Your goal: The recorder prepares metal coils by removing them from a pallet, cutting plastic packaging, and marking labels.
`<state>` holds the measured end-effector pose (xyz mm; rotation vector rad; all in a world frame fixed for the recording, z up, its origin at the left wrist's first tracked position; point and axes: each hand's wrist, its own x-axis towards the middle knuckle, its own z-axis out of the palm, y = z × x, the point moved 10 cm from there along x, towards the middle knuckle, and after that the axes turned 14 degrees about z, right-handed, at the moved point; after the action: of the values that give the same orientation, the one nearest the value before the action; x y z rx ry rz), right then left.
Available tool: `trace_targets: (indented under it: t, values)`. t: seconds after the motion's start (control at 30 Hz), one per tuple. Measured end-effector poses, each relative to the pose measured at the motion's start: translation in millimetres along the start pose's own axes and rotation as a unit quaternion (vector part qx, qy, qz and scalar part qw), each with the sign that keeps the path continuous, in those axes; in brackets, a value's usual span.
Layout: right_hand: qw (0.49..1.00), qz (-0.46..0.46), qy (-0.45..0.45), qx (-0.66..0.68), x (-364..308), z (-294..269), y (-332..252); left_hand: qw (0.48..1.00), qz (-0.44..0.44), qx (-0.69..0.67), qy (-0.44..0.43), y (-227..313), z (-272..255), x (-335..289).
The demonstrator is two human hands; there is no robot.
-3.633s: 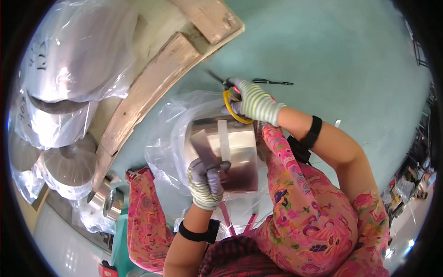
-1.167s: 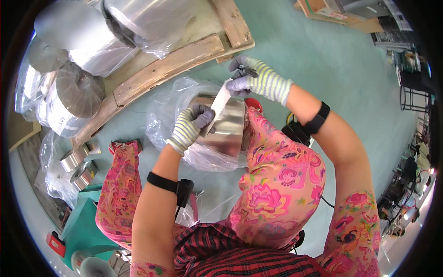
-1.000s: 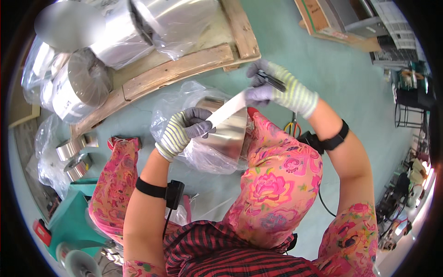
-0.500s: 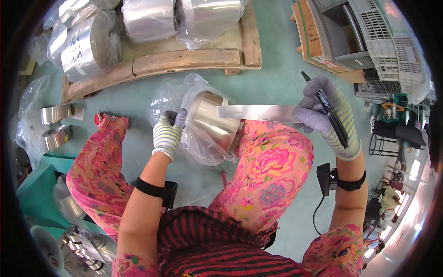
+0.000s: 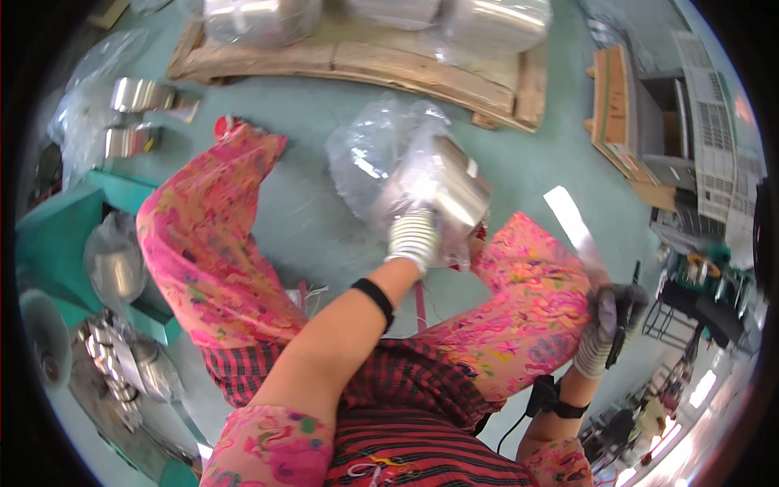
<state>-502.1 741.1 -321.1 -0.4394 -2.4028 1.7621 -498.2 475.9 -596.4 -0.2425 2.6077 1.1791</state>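
A shiny silver metal roll (image 5: pixel 462 187) lies on the floor between my knees, partly wrapped in a clear plastic bag (image 5: pixel 365 154). My left hand (image 5: pixel 415 237), in a striped glove, reaches to the near side of the bag and touches it. Its fingers are lost in the glare and plastic. Out by my right knee, my gloved right hand (image 5: pixel 602 325) is closed round a slim black tool (image 5: pixel 618 345) whose exact kind I cannot make out. A flat silvery strip (image 5: pixel 572 219) also sticks up from that hand, apart from the roll.
Ahead stands a wooden pallet (image 5: pixel 389 69) bearing large wrapped rolls. Two small metal rolls (image 5: pixel 130 140) sit on the floor at the left, near a green metal stand (image 5: pixel 57 219). At far right are a wooden crate (image 5: pixel 613 114) and a black stool (image 5: pixel 669 312).
My right hand has moved down and outward with the strip and black tool, taking the strip away from the roll. My left hand has shifted to the bag's near side. The view has turned.
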Motion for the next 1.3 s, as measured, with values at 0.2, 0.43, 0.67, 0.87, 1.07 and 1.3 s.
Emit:
trace_targets:
  t: [0.2, 0.43, 0.67, 0.87, 1.07, 1.3]
  values:
    - [0.999, 0.022, -0.024, 0.01, -4.4, -18.8, 25.6, 0.996, 0.045, -0.01, -0.08, 45.8, 32.9, 3.7]
    - [0.977, -0.069, 0.029, -0.2, -13.4, -24.1, 31.0, 0.924, 0.201, -0.178, -0.27, 104.1, 84.7, -39.6]
    - [0.881, -0.302, -0.102, -0.349, -53.6, 35.0, -15.4, 0.676, 0.133, -0.636, -0.348, 202.1, 13.1, -71.7]
    - [0.826, -0.395, -0.122, -0.383, -67.6, 38.6, -21.2, 0.699, -0.072, -0.678, -0.216, 179.2, 21.9, -69.1]
    - [0.998, 0.061, -0.016, 0.005, -25.8, -6.7, 28.1, 0.71, -0.053, -0.674, -0.197, 183.9, 18.1, -71.2]
    - [0.99, 0.03, 0.068, -0.123, -27.9, -36.5, 23.2, 0.847, 0.192, -0.443, -0.222, 180.5, 11.4, -55.9]
